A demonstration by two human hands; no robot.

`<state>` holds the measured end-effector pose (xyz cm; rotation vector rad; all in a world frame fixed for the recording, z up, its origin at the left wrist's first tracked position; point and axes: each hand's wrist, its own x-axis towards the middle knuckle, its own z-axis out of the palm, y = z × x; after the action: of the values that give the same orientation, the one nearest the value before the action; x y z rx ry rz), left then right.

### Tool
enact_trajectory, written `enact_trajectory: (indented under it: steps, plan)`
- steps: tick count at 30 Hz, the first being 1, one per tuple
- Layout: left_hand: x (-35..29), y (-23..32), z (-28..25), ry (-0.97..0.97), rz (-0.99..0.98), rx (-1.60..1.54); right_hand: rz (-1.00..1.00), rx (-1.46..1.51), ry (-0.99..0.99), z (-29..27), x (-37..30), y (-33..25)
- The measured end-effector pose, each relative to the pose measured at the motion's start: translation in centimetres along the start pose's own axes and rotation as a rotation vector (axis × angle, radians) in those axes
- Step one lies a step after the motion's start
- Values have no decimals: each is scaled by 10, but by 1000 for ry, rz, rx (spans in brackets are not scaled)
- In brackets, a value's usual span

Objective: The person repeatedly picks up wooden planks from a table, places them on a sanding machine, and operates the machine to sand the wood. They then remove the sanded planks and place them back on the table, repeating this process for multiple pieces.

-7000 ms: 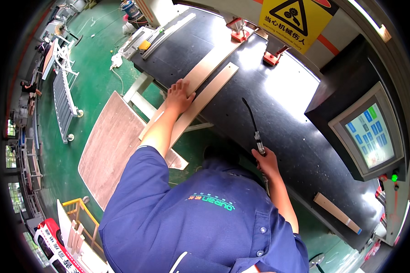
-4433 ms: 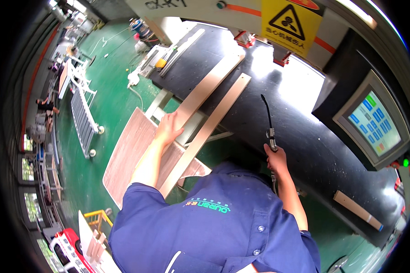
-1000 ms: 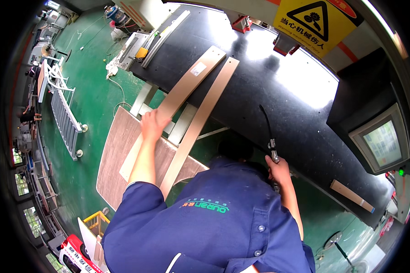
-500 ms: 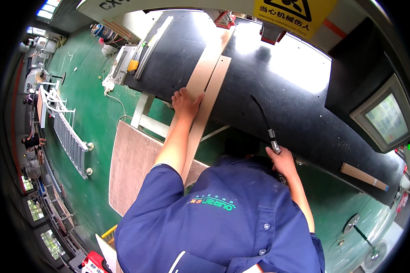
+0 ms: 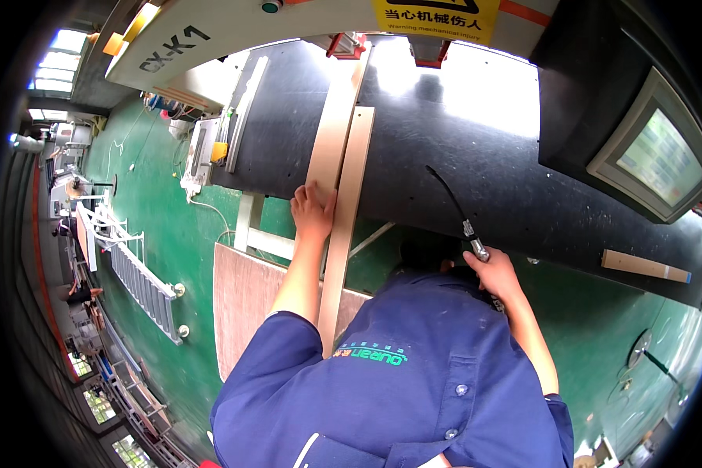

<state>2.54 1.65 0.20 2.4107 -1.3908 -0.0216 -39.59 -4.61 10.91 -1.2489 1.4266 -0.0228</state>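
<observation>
Two pale wooden boards lie side by side, running from the black machine table toward me: a wider board [image 5: 334, 129] on the left and a narrower board [image 5: 352, 168] on the right. My left hand [image 5: 313, 214] has its fingers bent over the near part of the wider board, thumb beside the narrower one. My forearm hides that board's near end. In my right hand [image 5: 495, 274] is a metal air blow gun [image 5: 476, 240], its thin, curved black nozzle pointing up and left over the table edge. The lower part of this tool is hidden by my hand.
Red-edged clamps [image 5: 346, 47] hang over the far side of the black table [image 5: 437, 148]. A screen panel [image 5: 659, 164] juts in at right, near a short wooden strip [image 5: 646, 265]. A brownish panel [image 5: 246, 296] stands left of me, and a grey roller conveyor [image 5: 144, 288] farther left.
The whole view has turned slightly, shifting the scene. My left hand sits a little nearer to me along the boards, fingers closer together. My right hand still holds the blow gun.
</observation>
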Motion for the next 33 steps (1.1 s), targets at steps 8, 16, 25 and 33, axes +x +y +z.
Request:
enact_trajectory:
  steps: [8, 16, 25, 33]
  plan:
    - [28, 5, 12, 9, -21, 102, 12, 42, 69, -3, -8, 5]
    - [46, 11, 17, -33, -44, 113, 13, 61, 92, -7, -13, 9]
    - [46, 10, 8, -27, -3, 94, -4, 48, 72, -8, -9, 6]
    - [49, 14, 9, -11, 1, 92, -30, -13, -7, 3, 0, 6]
